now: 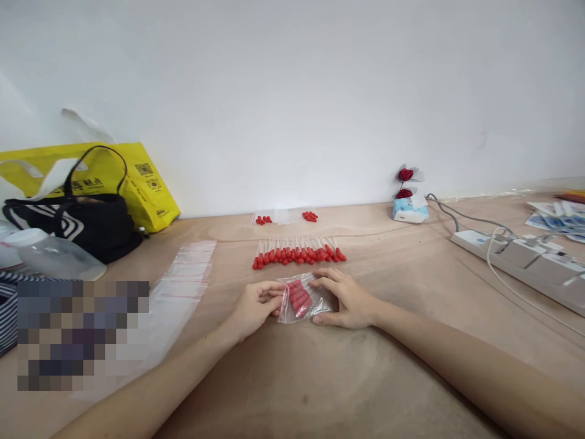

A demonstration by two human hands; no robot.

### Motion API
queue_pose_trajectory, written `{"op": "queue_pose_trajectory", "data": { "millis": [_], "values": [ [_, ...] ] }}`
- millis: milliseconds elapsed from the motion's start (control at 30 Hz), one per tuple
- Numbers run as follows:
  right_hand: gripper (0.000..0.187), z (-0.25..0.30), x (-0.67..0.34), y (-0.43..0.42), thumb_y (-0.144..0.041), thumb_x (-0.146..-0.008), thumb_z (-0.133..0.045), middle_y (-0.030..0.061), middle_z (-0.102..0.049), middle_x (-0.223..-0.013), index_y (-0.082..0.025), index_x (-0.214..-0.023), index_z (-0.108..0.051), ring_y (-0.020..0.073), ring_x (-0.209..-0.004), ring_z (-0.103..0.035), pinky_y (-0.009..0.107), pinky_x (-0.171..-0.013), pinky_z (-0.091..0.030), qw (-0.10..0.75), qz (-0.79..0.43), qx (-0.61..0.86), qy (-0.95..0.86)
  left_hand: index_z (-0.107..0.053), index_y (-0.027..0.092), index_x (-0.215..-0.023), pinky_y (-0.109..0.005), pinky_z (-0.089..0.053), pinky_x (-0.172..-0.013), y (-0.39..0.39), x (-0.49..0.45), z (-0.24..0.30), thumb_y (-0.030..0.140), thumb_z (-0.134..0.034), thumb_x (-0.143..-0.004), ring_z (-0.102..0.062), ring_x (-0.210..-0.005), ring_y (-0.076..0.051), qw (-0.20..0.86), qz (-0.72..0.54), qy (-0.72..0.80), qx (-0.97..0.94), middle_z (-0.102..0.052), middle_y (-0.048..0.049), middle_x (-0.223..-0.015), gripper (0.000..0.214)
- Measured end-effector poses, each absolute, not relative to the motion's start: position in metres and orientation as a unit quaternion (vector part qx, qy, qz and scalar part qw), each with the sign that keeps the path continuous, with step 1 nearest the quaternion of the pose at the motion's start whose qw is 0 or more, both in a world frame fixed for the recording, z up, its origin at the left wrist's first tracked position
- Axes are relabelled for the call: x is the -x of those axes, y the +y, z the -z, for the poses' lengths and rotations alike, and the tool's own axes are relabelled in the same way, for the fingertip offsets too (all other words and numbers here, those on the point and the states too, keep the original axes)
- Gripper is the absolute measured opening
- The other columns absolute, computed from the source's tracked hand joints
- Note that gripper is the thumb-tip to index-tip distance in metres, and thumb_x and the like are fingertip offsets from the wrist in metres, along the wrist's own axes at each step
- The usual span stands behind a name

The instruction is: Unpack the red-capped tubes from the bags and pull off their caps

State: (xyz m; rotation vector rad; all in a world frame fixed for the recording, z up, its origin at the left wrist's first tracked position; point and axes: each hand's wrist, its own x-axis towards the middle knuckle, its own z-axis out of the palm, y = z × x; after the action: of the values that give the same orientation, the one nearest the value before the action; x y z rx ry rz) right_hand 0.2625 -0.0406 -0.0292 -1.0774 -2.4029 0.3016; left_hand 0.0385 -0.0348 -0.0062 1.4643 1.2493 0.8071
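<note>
Between my hands a small clear zip bag (323, 301) lies on the table, with several red-tipped pieces (299, 297) bunched inside. My left hand (256, 308) pinches the bag's left edge, where a red line runs, between thumb and fingers. On the other side my right hand (350, 299) rests at the bag's right end, its thumb and fingers spread apart. Just beyond the bag is a row of red-tipped sticks (297, 255) with thin pale stems, tips toward me. What these sticks are I cannot tell.
Flat bags (278, 216) with red pieces lie by the wall. Overlapping empty zip bags (183, 286) are at left, near a yellow bag (150, 189), a black bag (105, 225) and a plastic bottle (59, 253). At right are a tissue pack (410, 211) and power strip (521, 262).
</note>
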Motion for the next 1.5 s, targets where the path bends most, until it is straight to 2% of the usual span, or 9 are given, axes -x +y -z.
{"op": "queue_pose_trajectory", "data": {
  "millis": [133, 333, 467, 567, 700, 967, 1200, 1367, 1500],
  "values": [
    [0.065, 0.03, -0.263, -0.04, -0.057, -0.064, -0.059, 0.0131, -0.045, -0.119, -0.017, -0.114, -0.048, 0.0244, -0.107, -0.044, 0.042, -0.09, -0.035, 0.248, -0.11, 0.392, -0.879, -0.063, 0.012, -0.087, -0.023, -0.047, -0.049, -0.028, -0.041, 0.013, 0.031, -0.07, -0.055, -0.055, -0.049, -0.01, 0.475, -0.333, 0.513, -0.632, -0.064, -0.0019, -0.069, 0.037],
    [0.061, 0.028, -0.262, -0.041, -0.055, -0.065, -0.06, 0.0122, -0.046, -0.118, -0.018, -0.113, -0.049, 0.0248, -0.107, -0.043, 0.042, -0.088, -0.036, 0.254, -0.101, 0.399, -0.875, -0.063, 0.016, -0.098, -0.024, -0.049, -0.053, -0.027, -0.037, 0.018, 0.035, -0.058, -0.07, -0.06, -0.06, -0.013, 0.377, -0.341, 0.515, -0.69, -0.067, -0.004, -0.085, 0.034],
    [0.056, 0.027, -0.262, -0.042, -0.053, -0.067, -0.06, 0.011, -0.048, -0.117, -0.02, -0.111, -0.051, 0.0242, -0.105, -0.044, 0.042, -0.086, -0.036, 0.252, -0.099, 0.407, -0.872, -0.065, 0.019, -0.094, -0.027, -0.049, -0.07, -0.026, -0.036, 0.017, 0.035, -0.052, -0.077, -0.06, -0.081, -0.017, 0.297, -0.347, 0.48, -0.749, -0.065, -0.0046, -0.092, 0.027],
    [0.054, 0.028, -0.262, -0.042, -0.052, -0.067, -0.06, 0.0102, -0.049, -0.115, -0.021, -0.11, -0.052, 0.0232, -0.104, -0.045, 0.041, -0.086, -0.036, 0.255, -0.098, 0.405, -0.873, -0.067, 0.02, -0.091, -0.028, -0.048, -0.073, -0.027, -0.035, 0.013, 0.032, -0.049, -0.08, -0.059, -0.081, -0.016, 0.225, -0.332, 0.446, -0.8, -0.064, -0.0044, -0.091, 0.024],
    [0.051, 0.028, -0.262, -0.042, -0.051, -0.068, -0.059, 0.0097, -0.051, -0.112, -0.021, -0.109, -0.052, 0.0223, -0.1, -0.047, 0.04, -0.084, -0.037, 0.262, -0.088, 0.402, -0.873, -0.065, 0.023, -0.094, -0.029, -0.046, -0.081, -0.028, -0.035, 0.007, 0.03, -0.049, -0.081, -0.058, -0.088, -0.016, 0.204, -0.294, 0.389, -0.849, -0.062, -0.0023, -0.1, 0.022],
    [0.049, 0.027, -0.262, -0.044, -0.05, -0.069, -0.059, 0.009, -0.051, -0.112, -0.022, -0.109, -0.053, 0.0223, -0.1, -0.047, 0.04, -0.083, -0.037, 0.265, -0.094, 0.406, -0.87, -0.062, 0.015, -0.093, -0.038, -0.043, -0.078, -0.024, -0.033, 0.012, 0.037, -0.044, -0.081, -0.048, -0.085, -0.021, 0.041, -0.256, 0.401, -0.878, -0.055, -0.0094, -0.091, 0.03],
    [0.048, 0.027, -0.261, -0.044, -0.049, -0.07, -0.059, 0.0088, -0.052, -0.11, -0.022, -0.109, -0.052, 0.0212, -0.099, -0.048, 0.039, -0.083, -0.038, 0.266, -0.089, 0.396, -0.874, -0.054, 0.015, -0.069, -0.027, -0.041, -0.058, -0.023, -0.034, 0.003, 0.036, -0.052, -0.073, -0.046, -0.062, -0.013, 0.111, -0.219, 0.459, -0.854, -0.048, -0.0008, -0.07, 0.022],
    [0.048, 0.027, -0.261, -0.043, -0.048, -0.07, -0.059, 0.0092, -0.052, -0.11, -0.021, -0.109, -0.053, 0.0219, -0.099, -0.048, 0.04, -0.084, -0.038, 0.273, -0.087, 0.396, -0.872, -0.052, 0.016, -0.082, -0.021, -0.033, -0.047, -0.023, -0.038, 0.002, 0.033, -0.055, -0.071, -0.042, -0.048, -0.009, 0.204, -0.22, 0.485, -0.822, -0.045, 0.0051, -0.056, 0.021],
    [0.049, 0.027, -0.261, -0.044, -0.047, -0.07, -0.059, 0.0098, -0.051, -0.111, -0.02, -0.111, -0.052, 0.0227, -0.1, -0.047, 0.04, -0.083, -0.038, 0.277, -0.094, 0.399, -0.869, -0.054, 0.016, -0.09, -0.02, -0.034, -0.048, -0.026, -0.04, 0.001, 0.033, -0.053, -0.073, -0.043, -0.05, -0.009, 0.225, -0.233, 0.448, -0.833, -0.049, 0.0038, -0.06, 0.024]
  ]
}}
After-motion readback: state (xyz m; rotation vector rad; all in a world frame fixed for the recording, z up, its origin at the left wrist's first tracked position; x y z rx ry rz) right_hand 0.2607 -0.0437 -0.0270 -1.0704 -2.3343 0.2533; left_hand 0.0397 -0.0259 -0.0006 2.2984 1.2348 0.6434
